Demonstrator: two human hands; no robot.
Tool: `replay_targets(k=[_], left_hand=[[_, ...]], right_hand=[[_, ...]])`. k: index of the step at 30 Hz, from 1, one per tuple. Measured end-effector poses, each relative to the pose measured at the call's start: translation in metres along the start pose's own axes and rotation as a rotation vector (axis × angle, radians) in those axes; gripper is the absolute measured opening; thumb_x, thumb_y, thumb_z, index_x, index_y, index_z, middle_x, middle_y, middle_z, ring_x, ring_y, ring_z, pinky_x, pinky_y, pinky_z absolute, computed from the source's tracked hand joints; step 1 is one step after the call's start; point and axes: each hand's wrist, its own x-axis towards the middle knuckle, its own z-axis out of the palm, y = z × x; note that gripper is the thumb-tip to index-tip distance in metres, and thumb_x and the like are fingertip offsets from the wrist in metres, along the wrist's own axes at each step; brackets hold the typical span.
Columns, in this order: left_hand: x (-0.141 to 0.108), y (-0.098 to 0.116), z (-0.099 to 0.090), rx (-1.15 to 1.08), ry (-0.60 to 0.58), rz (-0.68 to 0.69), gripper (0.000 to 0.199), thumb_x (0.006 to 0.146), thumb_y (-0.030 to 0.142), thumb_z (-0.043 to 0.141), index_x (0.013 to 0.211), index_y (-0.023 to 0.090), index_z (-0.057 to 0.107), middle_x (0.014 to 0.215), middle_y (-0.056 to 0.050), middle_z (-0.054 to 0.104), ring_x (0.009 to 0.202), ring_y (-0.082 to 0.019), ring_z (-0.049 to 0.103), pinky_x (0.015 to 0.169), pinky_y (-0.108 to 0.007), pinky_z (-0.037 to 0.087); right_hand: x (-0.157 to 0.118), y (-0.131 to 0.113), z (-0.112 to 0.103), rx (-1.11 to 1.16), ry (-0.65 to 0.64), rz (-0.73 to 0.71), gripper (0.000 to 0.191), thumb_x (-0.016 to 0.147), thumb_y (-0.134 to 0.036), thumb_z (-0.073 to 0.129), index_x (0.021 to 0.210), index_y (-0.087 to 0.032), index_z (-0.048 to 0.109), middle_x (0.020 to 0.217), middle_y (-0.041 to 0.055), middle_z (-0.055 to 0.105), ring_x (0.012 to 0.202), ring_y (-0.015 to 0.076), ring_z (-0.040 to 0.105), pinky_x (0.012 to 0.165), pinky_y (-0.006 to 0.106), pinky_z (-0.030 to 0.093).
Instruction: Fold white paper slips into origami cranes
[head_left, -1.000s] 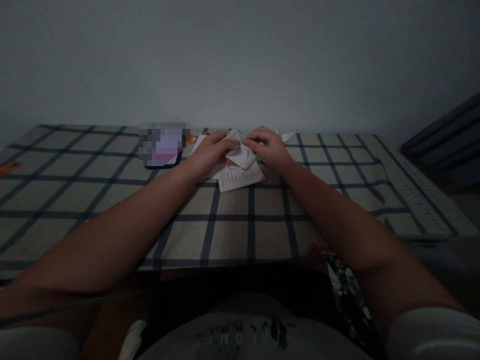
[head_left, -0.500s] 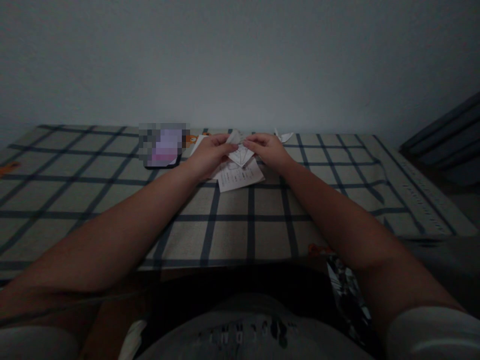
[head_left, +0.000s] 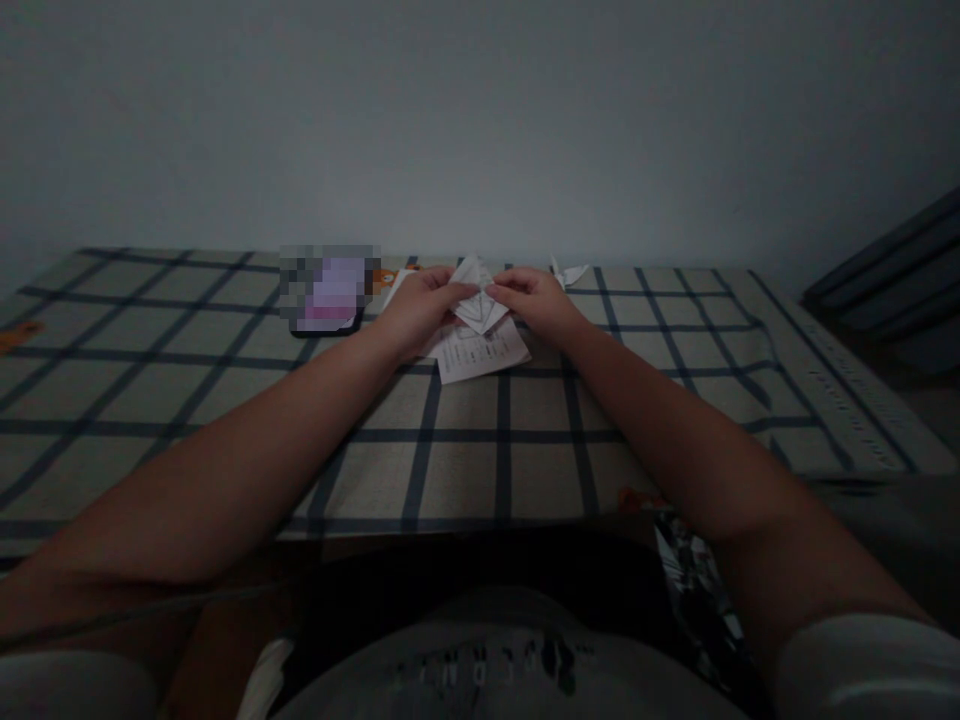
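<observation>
Between my hands is a folded white sheet of paper [head_left: 482, 312], diamond-shaped with crease lines showing on its face. Its left side is pinched by my left hand [head_left: 429, 305], thumb on top. My right hand [head_left: 536, 298] grips the right edge in the same way, with both thumbs close together near the middle. Below the folded paper lies a printed paper sheet [head_left: 480, 357], partly covered by it and by my left hand. Just beyond my right hand rests a small folded paper crane [head_left: 571, 273].
A phone [head_left: 330, 290], partly pixelated, stands tilted on the left of the checked tablecloth [head_left: 465, 480]. A pale wall [head_left: 480, 120] rises directly behind the table. Dark grey folded fabric or a chair [head_left: 892, 285] is at the far right.
The folded paper has opened out flatter, its top point now standing up between my hands. My thumbs have shifted slightly; both hands stay in nearly the same place.
</observation>
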Motion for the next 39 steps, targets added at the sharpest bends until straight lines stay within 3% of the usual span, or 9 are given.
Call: replay_targets(k=[9, 16, 24, 31, 35, 39], left_hand=[[-0.003, 0.005, 0.004, -0.098, -0.003, -0.051, 0.014, 0.074, 0.021, 0.079, 0.079, 0.014, 0.067, 0.072, -0.003, 0.071, 0.060, -0.012, 0.065, 0.060, -0.023, 0.052], [-0.002, 0.003, 0.002, -0.166, -0.039, -0.088, 0.013, 0.072, 0.016, 0.078, 0.079, 0.014, 0.068, 0.073, -0.004, 0.073, 0.062, -0.014, 0.069, 0.064, -0.025, 0.058], [-0.005, 0.012, 0.007, -0.219, -0.005, -0.079, 0.007, 0.077, 0.013, 0.072, 0.083, 0.014, 0.070, 0.076, -0.004, 0.074, 0.067, -0.014, 0.072, 0.068, -0.025, 0.062], [-0.002, 0.009, 0.003, -0.145, -0.001, -0.088, 0.013, 0.071, 0.013, 0.075, 0.082, 0.014, 0.069, 0.076, -0.003, 0.073, 0.064, -0.013, 0.068, 0.064, -0.024, 0.058], [-0.003, 0.011, -0.001, -0.106, -0.023, -0.072, 0.020, 0.067, 0.019, 0.080, 0.085, 0.016, 0.073, 0.080, -0.002, 0.074, 0.070, -0.014, 0.069, 0.069, -0.026, 0.058], [-0.003, 0.010, -0.004, 0.016, 0.036, -0.022, 0.027, 0.066, 0.027, 0.086, 0.089, 0.018, 0.077, 0.083, -0.002, 0.075, 0.075, -0.016, 0.069, 0.077, -0.030, 0.058]], right_hand=[[0.000, -0.001, 0.001, -0.034, 0.055, -0.040, 0.023, 0.080, -0.039, 0.081, 0.084, -0.016, 0.076, 0.084, 0.0030, 0.075, 0.080, 0.0150, 0.065, 0.077, 0.029, 0.053], [-0.002, -0.001, 0.001, -0.028, 0.070, 0.003, 0.020, 0.080, -0.035, 0.082, 0.084, -0.016, 0.078, 0.083, 0.0027, 0.076, 0.078, 0.0145, 0.065, 0.074, 0.028, 0.052], [0.002, 0.003, 0.006, 0.227, 0.076, 0.089, 0.033, 0.074, -0.042, 0.088, 0.094, -0.018, 0.079, 0.090, 0.0026, 0.078, 0.077, 0.0141, 0.069, 0.071, 0.027, 0.059], [-0.001, -0.001, 0.002, 0.034, 0.083, 0.042, 0.019, 0.081, -0.032, 0.081, 0.091, -0.016, 0.081, 0.088, 0.0044, 0.079, 0.076, 0.0139, 0.067, 0.073, 0.027, 0.057], [-0.001, -0.001, 0.001, 0.004, 0.075, 0.030, 0.018, 0.083, -0.031, 0.079, 0.090, -0.015, 0.081, 0.089, 0.0046, 0.079, 0.077, 0.0142, 0.067, 0.073, 0.027, 0.056], [-0.002, -0.002, 0.000, -0.051, 0.022, 0.024, 0.018, 0.086, -0.032, 0.076, 0.091, -0.016, 0.081, 0.087, 0.0038, 0.079, 0.075, 0.0144, 0.066, 0.071, 0.027, 0.055]])
